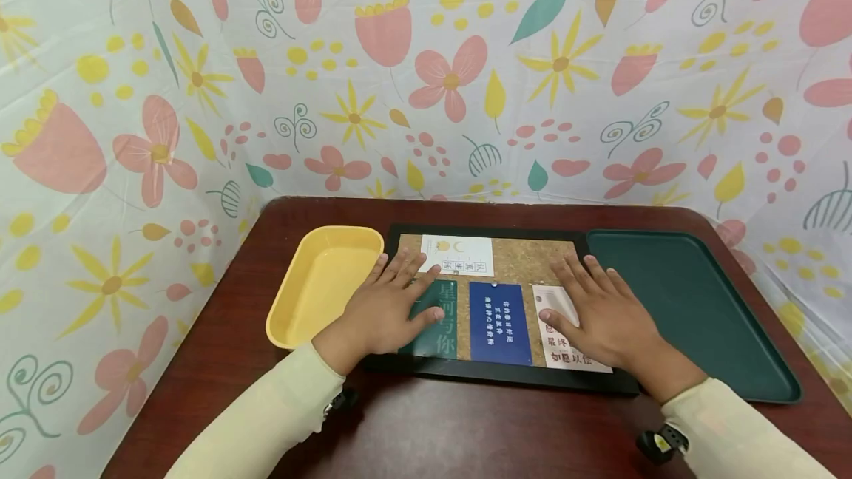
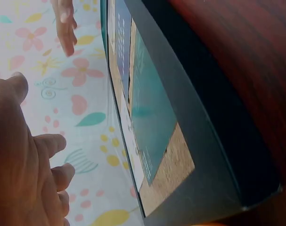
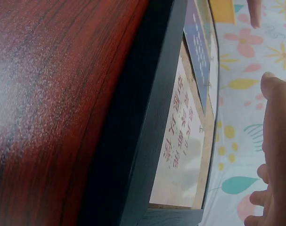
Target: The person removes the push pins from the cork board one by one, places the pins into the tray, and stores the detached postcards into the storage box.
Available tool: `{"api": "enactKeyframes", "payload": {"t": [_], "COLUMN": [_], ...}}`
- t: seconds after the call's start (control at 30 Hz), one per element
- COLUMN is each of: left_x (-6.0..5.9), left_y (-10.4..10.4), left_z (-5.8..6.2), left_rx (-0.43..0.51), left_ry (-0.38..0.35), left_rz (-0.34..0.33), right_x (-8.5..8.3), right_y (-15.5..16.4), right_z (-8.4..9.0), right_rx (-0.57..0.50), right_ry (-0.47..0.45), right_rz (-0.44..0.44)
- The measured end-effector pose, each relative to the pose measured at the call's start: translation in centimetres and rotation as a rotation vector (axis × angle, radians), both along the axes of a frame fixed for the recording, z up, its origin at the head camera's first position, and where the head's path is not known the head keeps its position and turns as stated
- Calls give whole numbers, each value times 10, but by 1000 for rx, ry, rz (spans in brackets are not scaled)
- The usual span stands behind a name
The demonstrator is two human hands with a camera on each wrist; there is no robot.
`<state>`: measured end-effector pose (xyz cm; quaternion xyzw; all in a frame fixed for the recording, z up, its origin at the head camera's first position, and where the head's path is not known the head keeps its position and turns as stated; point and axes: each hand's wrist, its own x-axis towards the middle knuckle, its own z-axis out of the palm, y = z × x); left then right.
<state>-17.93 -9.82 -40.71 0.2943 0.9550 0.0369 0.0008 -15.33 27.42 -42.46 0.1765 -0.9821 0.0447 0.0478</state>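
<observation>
A cork board in a black frame [image 1: 506, 374] lies flat on the table, with several cards pinned to it. Over its left part my left hand [image 1: 389, 309] hovers, palm down with fingers spread, above a green card [image 1: 442, 327]. My right hand [image 1: 609, 316] hangs the same way over the right part, partly hiding a pale card with red writing [image 1: 572, 357]. Between the hands a blue card [image 1: 499, 324] shows, and a white card [image 1: 459, 253] is pinned higher up. Both wrist views show a gap between each hand and the board; neither holds anything.
A yellow tray [image 1: 279, 309] stands left of the board, a flat dark green tray [image 1: 699, 301] to its right, close to the frame. The reddish-brown table [image 1: 492, 435] extends in front. A patterned cloth [image 1: 426, 139] hangs behind and at the sides.
</observation>
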Motion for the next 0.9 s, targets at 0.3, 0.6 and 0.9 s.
{"api": "enactKeyframes", "payload": {"t": [0.3,0.6,0.9], "left_x": [14,29,39], "left_y": [5,7,9], "left_z": [-2,-10,-20], "left_rx": [25,5,-19], "left_ry": [-25,-52,-86], "left_rz": [-66,-124,-162], "right_x": [1,0,0], "right_y": [-2,-6,-13], "right_z": [2,0,-3], "right_rx": [2,6,8], "right_ry": [-8,-19,-25], "right_rz": [15,32,48]}}
